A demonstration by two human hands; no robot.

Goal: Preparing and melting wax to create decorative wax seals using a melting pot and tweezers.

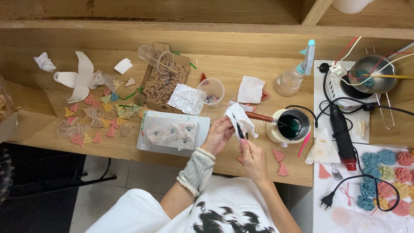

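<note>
Left hand grip grasps white tissue; right hand grip grasps dark tool. Pot and pink triangles sit near bench front edge.

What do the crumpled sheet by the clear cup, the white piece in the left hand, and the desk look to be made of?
Sheet: likely aluminium foil, silvery, creased, glinting.
White piece in the left hand: probably tissue or thin cloth, matte, softly folded.
Desk: wood or wood-look board, pale, matte, with faint grain.

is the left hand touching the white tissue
Touching. The head view shows the left hand with its fingers wrapped around the white tissue, no gap between them.
</note>
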